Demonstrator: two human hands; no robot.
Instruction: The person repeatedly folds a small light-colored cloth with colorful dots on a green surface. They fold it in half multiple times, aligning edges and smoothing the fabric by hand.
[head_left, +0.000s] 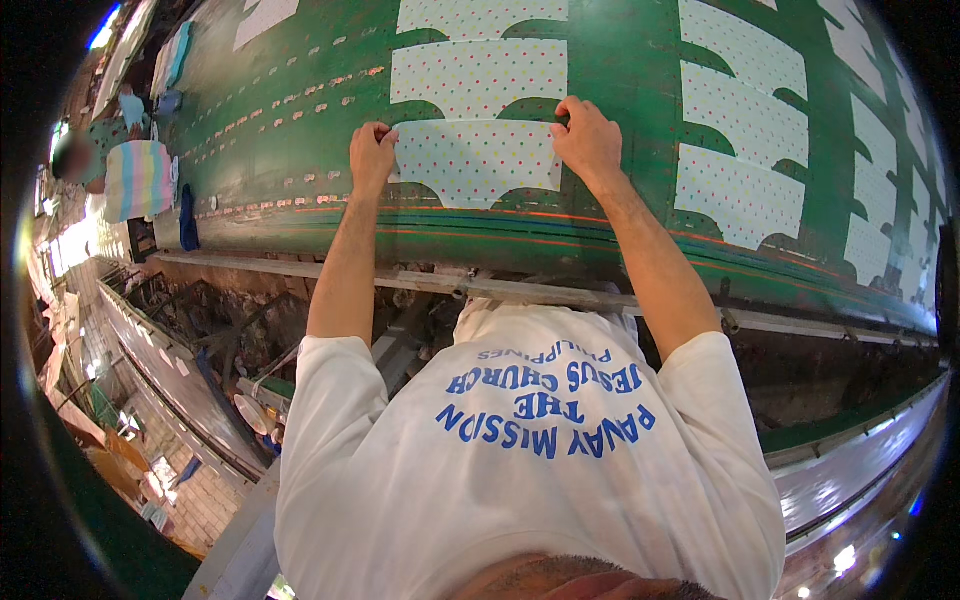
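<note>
A white fabric panel with coloured dots (480, 154) lies flat on the long green printing table (630, 90), the nearest in a column of like-shaped panels. My left hand (373, 157) pinches its upper left corner between thumb and fingertips. At the upper right corner, my right hand (592, 139) has thumb and forefinger closed on the cloth edge. Just above, touching or nearly touching it, lies another dotted panel (480, 75). The panel's lower edge has a curved cutout on each side.
More dotted panels (739, 187) lie in columns to the right. A metal rail (540, 291) runs along the table's near edge. At the far left a person (94, 154) is beside a striped pastel cloth stack (139, 180). A dark blue cloth (188, 217) hangs at the table's edge.
</note>
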